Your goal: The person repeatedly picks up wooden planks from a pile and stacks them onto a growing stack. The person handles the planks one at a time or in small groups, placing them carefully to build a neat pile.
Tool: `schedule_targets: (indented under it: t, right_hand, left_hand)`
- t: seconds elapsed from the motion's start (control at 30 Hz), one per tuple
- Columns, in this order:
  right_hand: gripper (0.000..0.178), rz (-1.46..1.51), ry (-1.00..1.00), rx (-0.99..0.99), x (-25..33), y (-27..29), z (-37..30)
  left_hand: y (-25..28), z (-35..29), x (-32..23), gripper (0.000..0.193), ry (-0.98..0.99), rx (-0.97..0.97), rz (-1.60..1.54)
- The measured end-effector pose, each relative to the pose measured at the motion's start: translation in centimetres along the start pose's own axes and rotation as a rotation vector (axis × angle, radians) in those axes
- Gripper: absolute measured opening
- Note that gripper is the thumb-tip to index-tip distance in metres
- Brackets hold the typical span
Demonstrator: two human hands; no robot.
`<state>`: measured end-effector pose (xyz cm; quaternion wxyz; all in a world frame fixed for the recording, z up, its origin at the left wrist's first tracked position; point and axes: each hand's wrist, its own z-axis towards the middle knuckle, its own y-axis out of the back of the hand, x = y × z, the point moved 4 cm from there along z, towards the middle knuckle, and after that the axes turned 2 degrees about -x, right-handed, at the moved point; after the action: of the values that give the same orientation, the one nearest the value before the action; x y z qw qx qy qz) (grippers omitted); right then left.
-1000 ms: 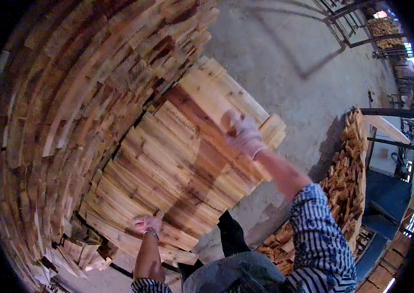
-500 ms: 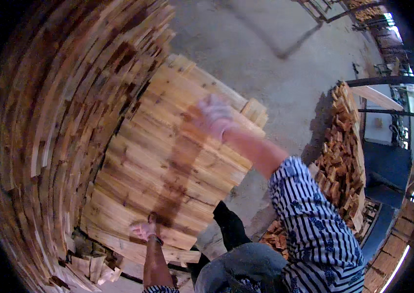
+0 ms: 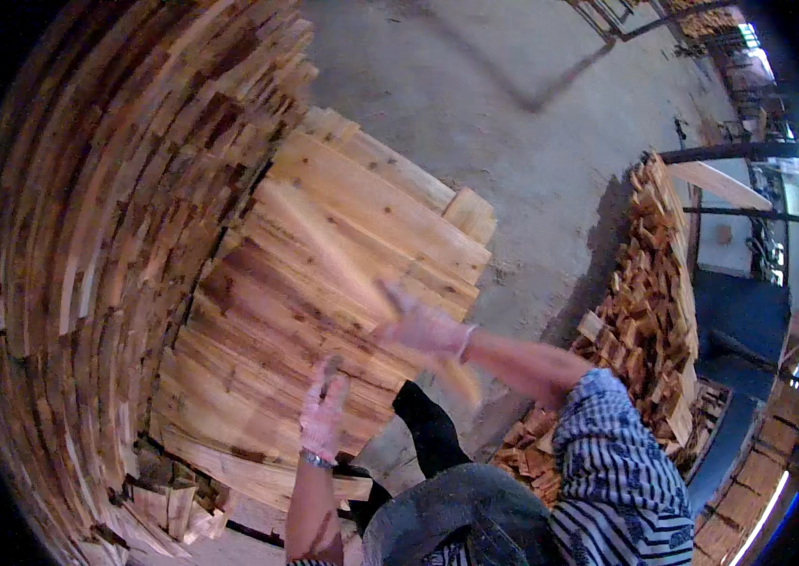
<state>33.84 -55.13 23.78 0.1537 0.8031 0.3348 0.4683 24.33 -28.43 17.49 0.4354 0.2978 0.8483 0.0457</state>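
A low stack of pale wooden boards (image 3: 352,203) lies in front of me, its boards side by side. Over it my right hand (image 3: 428,332), in a light glove, is closed on a narrow wooden board (image 3: 324,241) that slants across the stack. Motion blurs this board, and the hand covers its middle. My left hand (image 3: 321,415), also gloved, is held above the near part of the stack. Its fingers point away from me, slightly apart, with nothing seen in them.
A tall wall of stacked boards (image 3: 107,208) runs along the left. To the right, a heap of short wood offcuts (image 3: 649,283) leans by a blue metal surface (image 3: 743,316). Concrete floor (image 3: 475,104) stretches beyond the stack. Loose scraps (image 3: 173,505) lie at the lower left.
My right hand has come nearer from the far part of the stack and now holds a narrow board. My left hand has lifted off the near boards and moved slightly right.
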Motion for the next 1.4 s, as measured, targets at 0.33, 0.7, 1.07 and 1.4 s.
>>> schedule_targets:
  t: [0.33,0.7,1.07,1.4]
  right_hand:
    - [0.065,-0.583,-0.154,-0.405,-8.2,12.6,18.8]
    - [0.078,-0.398,-0.225,-0.262,-11.8,13.2,21.0]
    - [0.064,-0.553,0.016,-0.294,-19.7,12.2,22.7]
    - [0.084,-1.587,-0.077,-0.207,-4.6,-3.0,14.0]
  left_hand:
    - [-1.3,3.2,5.3,0.138,0.545,0.082,0.824]
    - [-1.4,3.2,6.6,0.139,0.434,0.017,0.731]
    - [-0.5,3.1,5.0,0.129,0.384,0.048,0.698]
    - [2.1,0.8,4.9,0.113,0.303,0.019,0.487]
